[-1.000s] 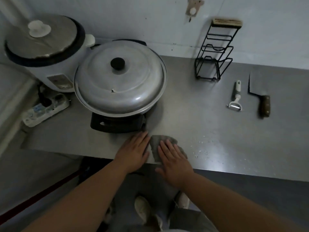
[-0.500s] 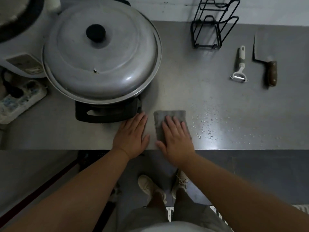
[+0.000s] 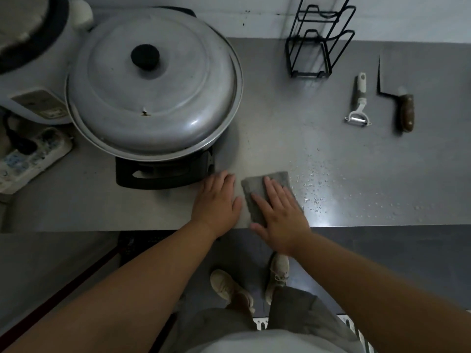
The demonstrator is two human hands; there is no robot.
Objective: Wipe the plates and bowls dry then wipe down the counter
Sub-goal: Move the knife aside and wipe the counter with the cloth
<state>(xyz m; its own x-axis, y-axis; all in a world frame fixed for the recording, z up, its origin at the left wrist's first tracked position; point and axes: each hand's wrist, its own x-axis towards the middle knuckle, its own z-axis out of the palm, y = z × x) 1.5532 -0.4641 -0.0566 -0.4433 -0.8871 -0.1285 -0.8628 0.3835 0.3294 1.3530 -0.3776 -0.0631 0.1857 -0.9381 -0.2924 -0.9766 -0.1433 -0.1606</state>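
A folded grey cloth point(image 3: 257, 187) lies flat on the steel counter point(image 3: 280, 138) near its front edge. My right hand point(image 3: 280, 215) presses on the cloth with straight, spread fingers. My left hand point(image 3: 216, 200) rests flat on the bare counter just left of the cloth, beside the black stove base. Water droplets point(image 3: 314, 189) speckle the counter right of the cloth. No plates or bowls are in view.
A big pot with a metal lid point(image 3: 153, 87) sits on a black stove point(image 3: 163, 171) at the left. A rice cooker point(image 3: 33, 59) and power strip point(image 3: 30, 159) stand further left. A black wire rack point(image 3: 318, 44), a peeler point(image 3: 358, 103) and a cleaver point(image 3: 400, 103) lie at the back right.
The view has tilted down toward the counter's front edge. The crumpled cloth now lies flat and folded under my right hand. Both hands stay in nearly the same place.
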